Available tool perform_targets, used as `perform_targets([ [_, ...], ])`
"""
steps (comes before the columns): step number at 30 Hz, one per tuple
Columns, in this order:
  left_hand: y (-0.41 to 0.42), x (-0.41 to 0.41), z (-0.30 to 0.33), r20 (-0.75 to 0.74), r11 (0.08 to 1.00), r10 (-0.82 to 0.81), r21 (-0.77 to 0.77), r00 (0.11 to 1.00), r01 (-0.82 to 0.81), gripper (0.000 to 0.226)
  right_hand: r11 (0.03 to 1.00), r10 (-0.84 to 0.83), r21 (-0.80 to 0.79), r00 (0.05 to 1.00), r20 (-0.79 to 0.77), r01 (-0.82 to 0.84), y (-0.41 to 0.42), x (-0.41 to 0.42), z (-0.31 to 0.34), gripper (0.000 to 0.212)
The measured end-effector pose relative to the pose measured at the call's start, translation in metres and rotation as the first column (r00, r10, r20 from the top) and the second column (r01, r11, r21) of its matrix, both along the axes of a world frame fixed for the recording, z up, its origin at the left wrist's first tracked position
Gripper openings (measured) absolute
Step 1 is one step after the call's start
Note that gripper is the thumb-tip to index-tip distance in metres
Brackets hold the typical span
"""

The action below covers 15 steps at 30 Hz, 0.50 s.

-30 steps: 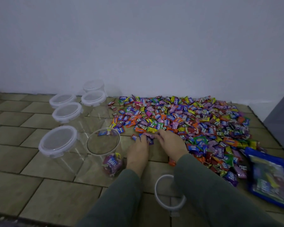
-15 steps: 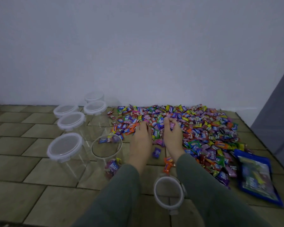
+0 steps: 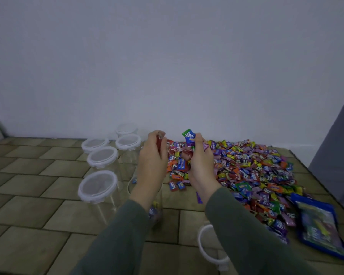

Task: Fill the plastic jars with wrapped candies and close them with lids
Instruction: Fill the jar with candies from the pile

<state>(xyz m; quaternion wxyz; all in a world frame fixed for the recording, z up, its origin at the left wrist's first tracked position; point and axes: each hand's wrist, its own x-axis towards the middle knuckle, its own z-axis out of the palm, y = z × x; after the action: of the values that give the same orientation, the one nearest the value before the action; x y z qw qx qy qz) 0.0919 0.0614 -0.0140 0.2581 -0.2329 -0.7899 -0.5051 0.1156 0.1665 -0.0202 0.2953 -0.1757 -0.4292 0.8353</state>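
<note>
A wide pile of bright wrapped candies [image 3: 252,171] covers the tiled floor at right. My left hand [image 3: 152,163] and my right hand [image 3: 200,163] are raised together above the pile's near left edge, cupped around a handful of candies [image 3: 180,161]; a green and blue one [image 3: 189,136] sticks up from the right hand's fingers. An open clear jar [image 3: 156,203] with a few candies at its bottom stands under my left wrist, mostly hidden. Its loose white lid [image 3: 204,245] lies near my right forearm.
Several clear jars with white lids stand at left: the nearest [image 3: 97,187], another [image 3: 102,156], and more behind [image 3: 128,141]. A blue candy bag [image 3: 318,225] lies flat at right. A white wall rises just behind, and a grey panel [image 3: 338,155] stands at far right.
Both hands scooped candies from the pile on the floor and lifted them, now held cupped together in the air. The camera tilted up.
</note>
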Motion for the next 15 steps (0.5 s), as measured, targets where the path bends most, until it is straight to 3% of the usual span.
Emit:
perform_targets([
  [8,-0.05,-0.014,-0.009,-0.001,0.993,-0.066,0.102,0.998,0.066,0.009,0.989,0.081,-0.126,0.996,-0.029,-0.084,-0.05,-0.017,0.003,0.028],
  [15,-0.065,-0.022,-0.031,0.044,0.979,-0.14,0.157,0.989,0.132,0.01,0.97,-0.063,-0.23,0.996,0.063,0.076,-0.072,-0.032,-0.017,0.022],
])
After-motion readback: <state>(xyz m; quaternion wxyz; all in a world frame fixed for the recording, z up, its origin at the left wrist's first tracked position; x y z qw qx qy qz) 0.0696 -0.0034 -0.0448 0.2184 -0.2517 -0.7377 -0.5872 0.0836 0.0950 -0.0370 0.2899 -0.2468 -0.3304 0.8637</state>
